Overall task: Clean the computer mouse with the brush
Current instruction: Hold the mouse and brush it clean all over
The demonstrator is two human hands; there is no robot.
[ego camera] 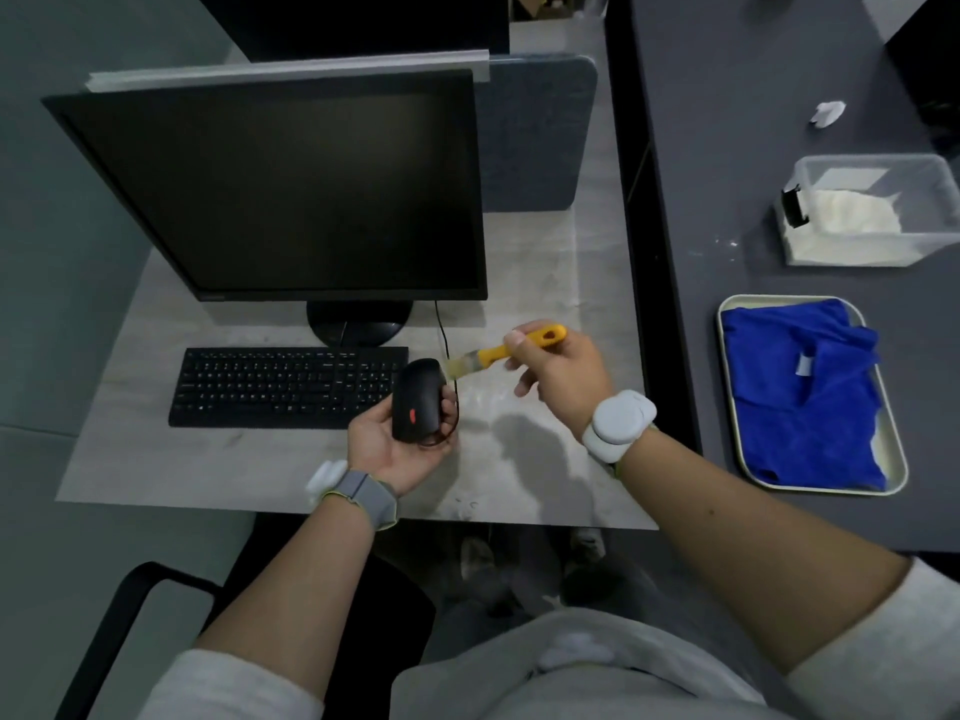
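Observation:
A black computer mouse [415,397] with a red scroll wheel rests in my left hand [395,449], lifted just above the desk to the right of the keyboard. Its thin black cable loops under my fingers and runs up toward the monitor. My right hand [561,376] grips the yellow handle of a small brush [498,353]. The pale bristles point left and touch the mouse's upper right edge.
A black keyboard [285,387] and a dark monitor [280,189] stand on the pale desk [519,459]. On the dark table to the right sit a tray [901,459] holding a blue cloth [805,397] and a clear box [872,210] of white powder.

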